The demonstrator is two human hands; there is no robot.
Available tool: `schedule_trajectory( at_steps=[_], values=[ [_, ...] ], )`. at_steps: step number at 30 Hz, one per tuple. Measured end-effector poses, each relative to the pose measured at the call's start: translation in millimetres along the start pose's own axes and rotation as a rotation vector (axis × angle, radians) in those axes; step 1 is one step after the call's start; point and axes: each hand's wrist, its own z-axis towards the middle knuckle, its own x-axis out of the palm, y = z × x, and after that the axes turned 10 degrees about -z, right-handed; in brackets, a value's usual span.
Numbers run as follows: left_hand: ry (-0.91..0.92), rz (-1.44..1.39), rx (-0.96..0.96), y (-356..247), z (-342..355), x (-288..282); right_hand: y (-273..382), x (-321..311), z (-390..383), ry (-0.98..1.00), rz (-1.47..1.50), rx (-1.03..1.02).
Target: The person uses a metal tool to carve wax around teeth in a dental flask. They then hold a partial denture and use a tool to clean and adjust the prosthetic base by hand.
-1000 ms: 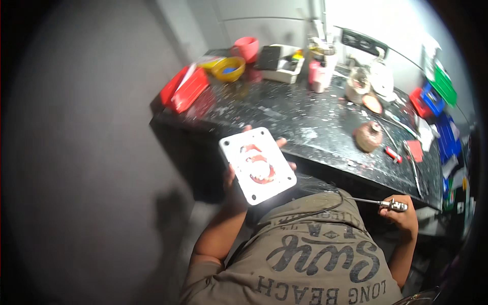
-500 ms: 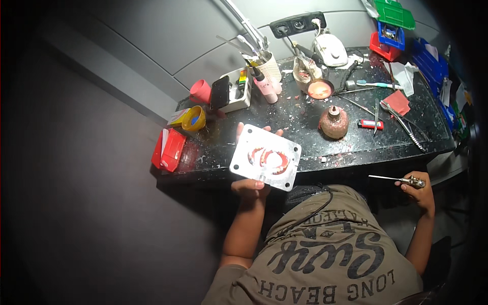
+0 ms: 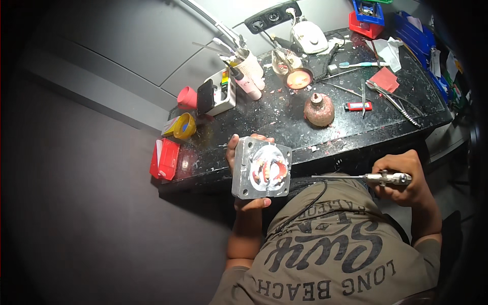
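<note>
My left hand (image 3: 250, 204) grips a grey metal dental flask (image 3: 246, 169), its thumb at the lower edge and its fingers around the far side. Within the flask's face lies white plaster holding a denture (image 3: 268, 172) with red-pink gums and pale teeth. In my right hand (image 3: 406, 163) is a metal hand tool (image 3: 378, 178) with a thick body and a long thin tip, closed in the fingers. The tip points left toward the flask and stays apart from it. The palm side of both hands is hidden.
On the black bench (image 3: 213, 147) stand a round pink-crusted bottle (image 3: 319, 111), a pan of pink material (image 3: 298, 79) and a red lighter (image 3: 358, 106). A yellow cup (image 3: 184, 126) and red box (image 3: 165, 158) are at left; a coiled hose (image 3: 396, 104) lies right.
The flask has tilted, so its thick side wall now shows. My right hand has moved left and up with the tool, bringing its tip nearer the flask. The view has shifted slightly.
</note>
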Motion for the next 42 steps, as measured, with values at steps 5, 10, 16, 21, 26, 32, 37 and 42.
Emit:
schedule_trajectory(
  at_steps=[5,10,16,21,26,32,37,42],
  values=[
    [0.118,0.033,0.085,11.1,-4.7,-10.2,11.6,9.5,16.3,0.102,-0.095,-0.096],
    [0.105,0.06,0.08,6.8,-7.9,-2.4,17.4,13.1,24.9,0.163,-0.078,-0.16],
    [-0.02,-0.124,0.006,1.2,-12.9,5.8,-2.1,14.4,32.9,-0.026,-0.16,0.006],
    [-0.048,-0.237,-0.117,7.5,-20.9,-5.4,19.8,19.2,34.1,0.026,-0.045,-0.203],
    [-0.112,-0.223,-0.141,12.0,-23.4,-5.6,17.4,21.6,43.4,0.046,-0.026,-0.107],
    [-0.213,-0.354,-0.09,3.1,-16.3,-10.3,-5.1,12.6,39.7,0.053,-0.124,-0.001],
    [-0.307,-0.478,-0.084,7.9,-8.9,-34.5,-39.7,-18.9,4.0,0.213,-0.001,0.227],
    [-0.351,-0.457,-0.075,7.9,1.4,-37.2,-143.2,-48.3,-53.0,-0.045,-0.062,0.502]
  ],
)
